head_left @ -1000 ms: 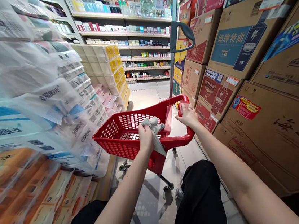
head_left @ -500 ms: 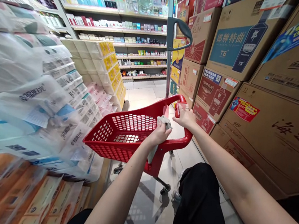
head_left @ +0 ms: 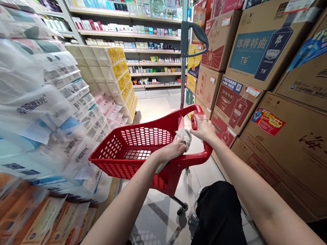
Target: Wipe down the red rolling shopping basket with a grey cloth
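A red plastic shopping cart (head_left: 135, 160) with perforated basket walls stands in front of me, its curved handle nearest my body. My left hand (head_left: 175, 147) is closed on a light grey cloth (head_left: 184, 137) at the handle end of the basket, and part of the cloth hangs below along the outer side. My right hand (head_left: 203, 128) grips the far part of the red handle, its fingers wrapped round it. The dark grey upright handle (head_left: 195, 41) on a metal pole rises just beyond the cart.
Plastic-wrapped tissue packs (head_left: 48, 112) are piled close on the left, orange packs (head_left: 6, 210) below. Large cardboard boxes (head_left: 304, 140) form a wall on the right. Shelves (head_left: 126, 34) of small goods stand across the back. Tiled floor (head_left: 157, 225) shows under the cart.
My left hand has moved slightly right, taking the cloth along, and its wrist has turned flatter. My right hand keeps its grip on the cart handle.
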{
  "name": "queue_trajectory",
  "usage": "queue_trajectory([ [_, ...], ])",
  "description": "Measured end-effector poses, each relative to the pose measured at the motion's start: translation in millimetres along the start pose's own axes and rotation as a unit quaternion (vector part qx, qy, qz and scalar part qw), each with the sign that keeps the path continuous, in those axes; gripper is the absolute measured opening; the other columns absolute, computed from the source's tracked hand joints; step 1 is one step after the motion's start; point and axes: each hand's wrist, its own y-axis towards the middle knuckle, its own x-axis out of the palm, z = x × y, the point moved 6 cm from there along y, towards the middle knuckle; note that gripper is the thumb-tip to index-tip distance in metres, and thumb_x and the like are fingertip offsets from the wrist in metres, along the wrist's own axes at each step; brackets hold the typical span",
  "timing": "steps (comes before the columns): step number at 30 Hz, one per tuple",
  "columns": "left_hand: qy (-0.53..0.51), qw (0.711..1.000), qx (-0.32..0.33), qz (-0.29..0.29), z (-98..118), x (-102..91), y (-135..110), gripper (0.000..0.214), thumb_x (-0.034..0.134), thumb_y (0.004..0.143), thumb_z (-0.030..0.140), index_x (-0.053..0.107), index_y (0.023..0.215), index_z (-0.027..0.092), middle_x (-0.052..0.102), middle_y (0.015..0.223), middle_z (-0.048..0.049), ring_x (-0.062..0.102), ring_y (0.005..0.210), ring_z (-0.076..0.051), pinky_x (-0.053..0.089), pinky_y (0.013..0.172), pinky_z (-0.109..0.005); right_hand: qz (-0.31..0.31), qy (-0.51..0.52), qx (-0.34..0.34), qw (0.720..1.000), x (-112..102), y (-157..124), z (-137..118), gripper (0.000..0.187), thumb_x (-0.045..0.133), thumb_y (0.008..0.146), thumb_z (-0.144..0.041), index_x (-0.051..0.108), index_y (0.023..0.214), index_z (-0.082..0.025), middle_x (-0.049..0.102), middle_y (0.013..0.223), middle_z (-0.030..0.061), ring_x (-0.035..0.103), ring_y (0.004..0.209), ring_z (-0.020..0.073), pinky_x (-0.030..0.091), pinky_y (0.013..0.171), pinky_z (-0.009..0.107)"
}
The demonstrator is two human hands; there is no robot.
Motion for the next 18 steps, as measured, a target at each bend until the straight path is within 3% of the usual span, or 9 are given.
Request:
queue_trajectory([
  [4,0.001,1.000,0.004,-0.011,-6.1,6.1,-4.7,0.038,0.027,0.091,0.040,0.057,0.103,0.018,0.018,0.154,-0.0048,0.006,0.142,-0.027,0.015,0.114,-0.044,0.003,0.010,-0.010,1.000,-1.5,-1.2,-2.7,0.085,0.054,0.074,-0.059,0.020,0.145,-0.029,0.019,0.150,0.0165,0.042,0.121,0.0363,0.041,0.088,0.043],
  [10,0.022,0.995,-0.066,0.073,-19.6,0.1,33.1,0.044,0.034,0.088,0.022,0.041,0.129,0.010,-0.001,0.154,-0.0152,-0.007,0.140,-0.031,0.011,0.115,-0.046,0.013,0.011,-0.023,1.000,-1.9,-3.6,-10.6,0.087,0.056,0.074,-0.058,0.020,0.145,-0.024,0.023,0.149,0.0194,0.043,0.121,0.0362,0.040,0.089,0.042],
  [14,0.020,0.998,-0.054,0.013,-16.0,2.1,26.5,0.050,0.036,0.086,0.022,0.036,0.134,0.008,-0.004,0.153,-0.0174,-0.012,0.138,-0.033,0.010,0.115,-0.046,0.009,0.007,-0.026,1.000,-1.4,0.0,-7.1,0.085,0.055,0.074,-0.057,0.021,0.145,-0.027,0.024,0.149,0.0179,0.044,0.120,0.0358,0.040,0.089,0.042],
  [18,0.015,0.999,-0.007,-0.034,-8.5,5.8,7.1,0.046,0.034,0.088,0.029,0.041,0.131,0.013,-0.002,0.154,-0.0129,-0.013,0.139,-0.031,0.009,0.115,-0.047,0.006,0.009,-0.029,1.000,-0.9,3.0,-2.2,0.084,0.055,0.073,-0.058,0.021,0.145,-0.030,0.023,0.150,0.0157,0.042,0.122,0.0368,0.040,0.089,0.043],
])
